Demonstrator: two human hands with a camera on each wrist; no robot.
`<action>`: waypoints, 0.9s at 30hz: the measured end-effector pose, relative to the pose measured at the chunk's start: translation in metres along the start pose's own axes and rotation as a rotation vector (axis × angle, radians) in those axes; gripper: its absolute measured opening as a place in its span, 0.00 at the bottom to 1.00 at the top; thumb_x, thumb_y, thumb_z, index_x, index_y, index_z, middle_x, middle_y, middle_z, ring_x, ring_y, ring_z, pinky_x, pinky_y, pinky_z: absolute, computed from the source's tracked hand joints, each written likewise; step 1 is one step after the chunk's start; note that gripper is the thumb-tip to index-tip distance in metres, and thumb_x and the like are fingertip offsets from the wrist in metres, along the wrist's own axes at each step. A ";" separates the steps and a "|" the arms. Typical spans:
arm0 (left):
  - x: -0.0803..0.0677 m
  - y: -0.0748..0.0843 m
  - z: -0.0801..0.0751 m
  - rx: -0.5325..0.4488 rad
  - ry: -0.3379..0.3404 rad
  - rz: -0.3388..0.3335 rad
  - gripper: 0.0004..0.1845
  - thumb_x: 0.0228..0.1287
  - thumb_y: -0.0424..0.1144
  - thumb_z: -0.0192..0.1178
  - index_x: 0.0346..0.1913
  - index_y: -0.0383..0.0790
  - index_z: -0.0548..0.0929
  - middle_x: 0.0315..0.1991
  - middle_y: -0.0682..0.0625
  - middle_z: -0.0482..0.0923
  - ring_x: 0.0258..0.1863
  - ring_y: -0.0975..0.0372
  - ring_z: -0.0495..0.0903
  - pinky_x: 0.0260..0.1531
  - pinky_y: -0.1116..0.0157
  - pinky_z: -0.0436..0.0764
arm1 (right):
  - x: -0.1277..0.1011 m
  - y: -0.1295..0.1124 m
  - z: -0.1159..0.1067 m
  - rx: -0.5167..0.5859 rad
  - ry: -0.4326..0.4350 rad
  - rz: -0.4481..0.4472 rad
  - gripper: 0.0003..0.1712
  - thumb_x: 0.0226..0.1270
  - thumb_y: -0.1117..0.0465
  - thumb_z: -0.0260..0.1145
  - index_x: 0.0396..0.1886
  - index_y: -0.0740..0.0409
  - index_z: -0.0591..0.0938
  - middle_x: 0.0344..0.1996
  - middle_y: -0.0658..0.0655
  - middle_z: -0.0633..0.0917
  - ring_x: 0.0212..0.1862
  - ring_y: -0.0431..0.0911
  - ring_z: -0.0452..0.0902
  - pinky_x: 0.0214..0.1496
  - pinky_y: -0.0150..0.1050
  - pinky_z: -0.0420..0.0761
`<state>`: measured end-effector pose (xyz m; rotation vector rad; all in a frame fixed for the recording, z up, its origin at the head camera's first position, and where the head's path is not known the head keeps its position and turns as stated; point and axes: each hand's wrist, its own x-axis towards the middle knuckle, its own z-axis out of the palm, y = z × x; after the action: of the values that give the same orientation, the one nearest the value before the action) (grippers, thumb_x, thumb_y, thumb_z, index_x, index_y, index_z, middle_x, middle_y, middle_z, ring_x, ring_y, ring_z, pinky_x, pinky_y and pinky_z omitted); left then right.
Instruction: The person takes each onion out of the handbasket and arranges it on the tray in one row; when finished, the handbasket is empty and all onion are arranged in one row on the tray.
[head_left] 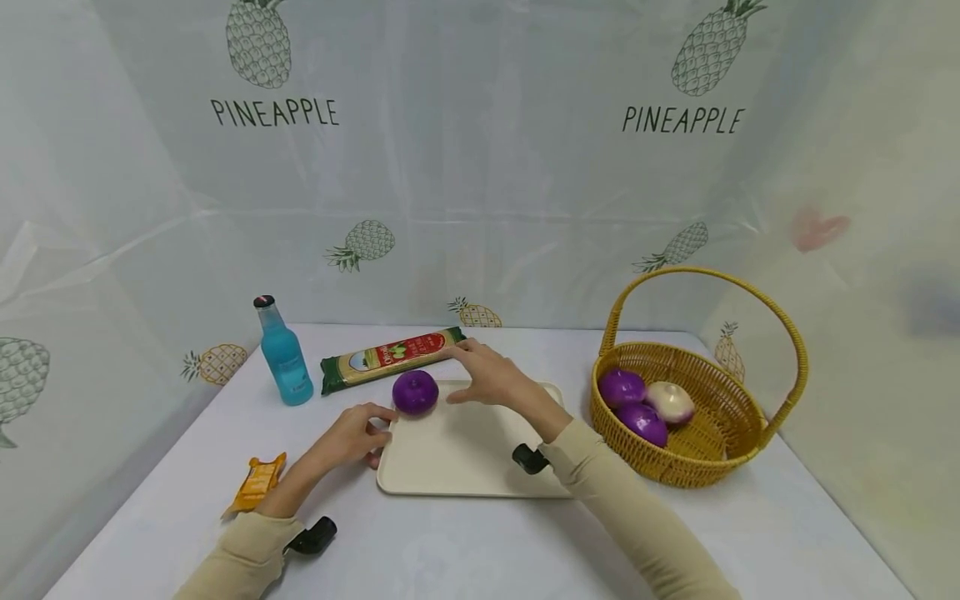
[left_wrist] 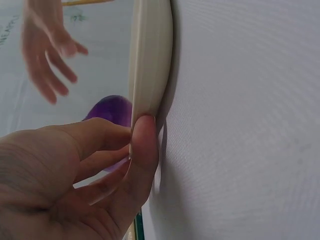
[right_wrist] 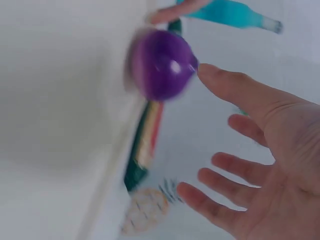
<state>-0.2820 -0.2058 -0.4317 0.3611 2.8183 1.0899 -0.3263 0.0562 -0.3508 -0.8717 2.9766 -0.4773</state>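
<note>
A shallow cream tray [head_left: 465, 454] lies on the white table. My left hand [head_left: 358, 435] pinches its left rim; in the left wrist view, the thumb and fingers [left_wrist: 102, 137] lie on opposite sides of the tray's edge [left_wrist: 152, 60]. On the tray's back left corner sits a shiny purple onion [head_left: 416, 392], just beyond those fingers. Over the back of the tray, my right hand [head_left: 491, 377] is held with fingers spread and nothing in it. In the right wrist view, the onion [right_wrist: 162, 65] appears beyond the right thumb, and I cannot tell whether they touch.
A packet of noodles [head_left: 393, 357] lies behind the tray. To the left stand a blue bottle [head_left: 287, 362] and an orange snack packet [head_left: 257, 483]. At right, a wicker basket [head_left: 675, 471] with a tall handle holds two purple onions [head_left: 642, 423] and a whitish one [head_left: 670, 402].
</note>
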 end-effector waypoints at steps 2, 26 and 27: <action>0.000 0.000 0.001 0.006 0.010 0.000 0.19 0.60 0.30 0.63 0.55 0.35 0.83 0.53 0.41 0.80 0.32 0.62 0.77 0.25 0.69 0.78 | -0.016 0.012 -0.012 -0.001 0.021 0.006 0.42 0.56 0.45 0.75 0.70 0.40 0.69 0.70 0.55 0.68 0.69 0.54 0.66 0.62 0.62 0.73; 0.002 -0.003 0.002 0.019 0.021 0.002 0.19 0.60 0.31 0.64 0.55 0.37 0.83 0.52 0.42 0.80 0.35 0.61 0.78 0.30 0.67 0.79 | -0.194 0.148 -0.067 -0.045 0.176 0.174 0.38 0.58 0.46 0.72 0.65 0.57 0.74 0.60 0.67 0.76 0.58 0.63 0.75 0.56 0.63 0.76; 0.002 -0.004 0.002 0.019 0.022 0.002 0.19 0.60 0.31 0.64 0.55 0.36 0.83 0.52 0.42 0.81 0.35 0.61 0.78 0.30 0.67 0.79 | -0.196 0.151 -0.066 -0.044 0.176 0.170 0.38 0.59 0.46 0.72 0.65 0.57 0.74 0.59 0.67 0.77 0.59 0.64 0.75 0.56 0.63 0.76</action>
<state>-0.2844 -0.2065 -0.4356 0.3557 2.8497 1.0745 -0.2455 0.2995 -0.3472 -0.6010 3.1956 -0.5097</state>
